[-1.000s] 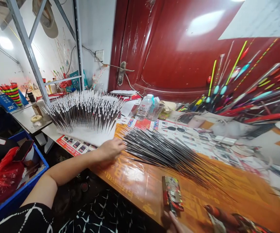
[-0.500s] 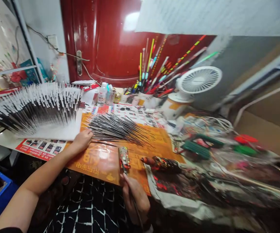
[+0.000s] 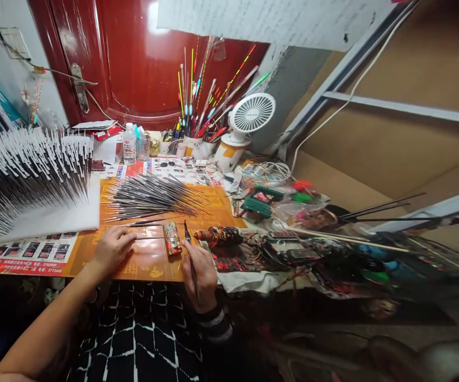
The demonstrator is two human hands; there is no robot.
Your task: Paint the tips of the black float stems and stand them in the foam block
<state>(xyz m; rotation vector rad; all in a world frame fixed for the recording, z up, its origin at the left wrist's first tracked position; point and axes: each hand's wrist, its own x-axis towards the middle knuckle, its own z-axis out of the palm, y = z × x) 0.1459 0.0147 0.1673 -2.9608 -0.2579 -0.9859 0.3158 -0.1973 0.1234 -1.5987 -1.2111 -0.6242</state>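
My left hand (image 3: pixel 114 248) rests low on the orange sheet, fingers pinched on one end of a thin stick (image 3: pixel 150 237). The stick runs right, toward a small paint-stained block (image 3: pixel 171 237). Just right of that block, my right hand (image 3: pixel 202 273) grips a slim paintbrush (image 3: pixel 187 231) with its dark tip pointing up and away. Beyond both hands lies a pile of thin dark sticks (image 3: pixel 153 196), with a few loose ones at its near side. A paint-crusted bottle with an orange nozzle (image 3: pixel 223 236) lies right of the brush.
White-topped sticks (image 3: pixel 46 159) stand crowded in a white foam slab (image 3: pixel 90 212) at left. Behind are a plastic bottle (image 3: pixel 129 146), a cup of colourful rods (image 3: pixel 193 140) and a white fan (image 3: pixel 251 114). Clutter and a long pale stick (image 3: pixel 349 240) fill the right side.
The view has swung right. My left hand has come from the pile's edge toward me and now holds a thin stick. My right hand has raised the brush beside the block.
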